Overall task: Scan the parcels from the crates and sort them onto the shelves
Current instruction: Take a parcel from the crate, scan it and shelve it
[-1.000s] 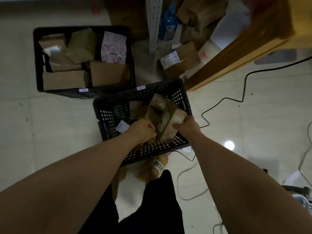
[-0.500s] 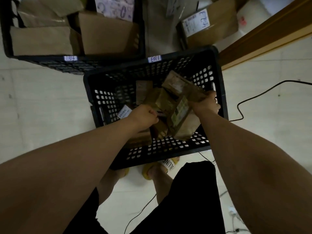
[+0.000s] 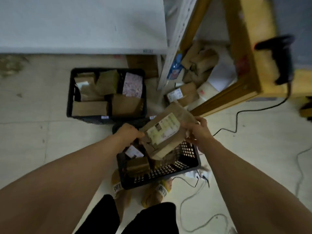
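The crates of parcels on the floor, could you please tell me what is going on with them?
A person holds a brown parcel, label up, in both hands above the near crate: the left hand pinches its left edge, the right hand grips its right side. More parcels lie in it; the far crate is full of boxes. A black device, probably the scanner, lies on the wooden table.

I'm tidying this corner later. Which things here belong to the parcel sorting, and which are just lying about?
Job: labelled parcel, held by left hand and right hand; near crate; far crate; white shelf; black handheld device, likely the scanner.
Lying about: floor cable; blue packet.
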Demonstrator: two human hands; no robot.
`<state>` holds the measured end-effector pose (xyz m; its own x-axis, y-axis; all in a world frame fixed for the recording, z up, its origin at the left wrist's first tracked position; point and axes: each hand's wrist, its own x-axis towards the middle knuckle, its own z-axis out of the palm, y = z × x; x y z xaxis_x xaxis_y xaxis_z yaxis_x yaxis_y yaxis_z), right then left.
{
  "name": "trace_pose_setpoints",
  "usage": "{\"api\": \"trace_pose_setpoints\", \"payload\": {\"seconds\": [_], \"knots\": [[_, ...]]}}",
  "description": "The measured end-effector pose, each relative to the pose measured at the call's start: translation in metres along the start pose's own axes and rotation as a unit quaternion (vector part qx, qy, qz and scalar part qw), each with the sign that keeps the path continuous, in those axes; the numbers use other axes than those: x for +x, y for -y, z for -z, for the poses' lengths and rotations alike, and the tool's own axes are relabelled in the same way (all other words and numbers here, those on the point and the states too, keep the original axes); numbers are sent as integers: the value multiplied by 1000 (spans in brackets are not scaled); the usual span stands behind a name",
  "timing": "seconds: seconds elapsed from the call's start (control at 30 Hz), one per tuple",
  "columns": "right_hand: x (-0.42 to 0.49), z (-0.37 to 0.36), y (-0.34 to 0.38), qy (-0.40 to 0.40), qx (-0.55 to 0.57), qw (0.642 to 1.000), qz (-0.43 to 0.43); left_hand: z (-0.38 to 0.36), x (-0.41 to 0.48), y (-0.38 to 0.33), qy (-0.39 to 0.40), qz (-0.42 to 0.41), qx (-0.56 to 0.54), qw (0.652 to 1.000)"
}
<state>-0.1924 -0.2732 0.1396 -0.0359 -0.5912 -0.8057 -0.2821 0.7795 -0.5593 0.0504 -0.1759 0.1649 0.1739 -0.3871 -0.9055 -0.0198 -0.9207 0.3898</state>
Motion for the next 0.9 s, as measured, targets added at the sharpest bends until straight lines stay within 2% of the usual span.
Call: {"api": "trace_pose_setpoints", "payload": {"seconds": [0.07, 0.2, 0.3, 0.4, 0.53, 0.63, 0.77, 0.9], "knots": [[-43, 2, 34, 35, 72, 997, 25, 29, -41, -15, 3, -26, -86, 996], [-117, 0, 100, 111, 165, 977, 83, 86, -79, -29, 27, -64, -164, 984], [-160, -4, 143, 144, 172, 967, 124, 110, -165, -66, 78, -116, -213, 967], [-187, -8, 179, 175, 146, 961, 155, 122, -205, -87, 137, -182, -250, 941], [-213, -7, 222, 222, 131, 950, 179, 140, -227, -100, 134, -235, -273, 923], [-223, -7, 250, 250, 138, 935, 211, 144, -237, -107, 142, -263, -248, 921], [-233, -2, 287, 262, 126, 921, 260, 131, -248, -118, 104, -275, -225, 929], [-235, 16, 318, 280, 86, 912, 289, 112, -257, -134, 101, -281, -193, 935]]}}
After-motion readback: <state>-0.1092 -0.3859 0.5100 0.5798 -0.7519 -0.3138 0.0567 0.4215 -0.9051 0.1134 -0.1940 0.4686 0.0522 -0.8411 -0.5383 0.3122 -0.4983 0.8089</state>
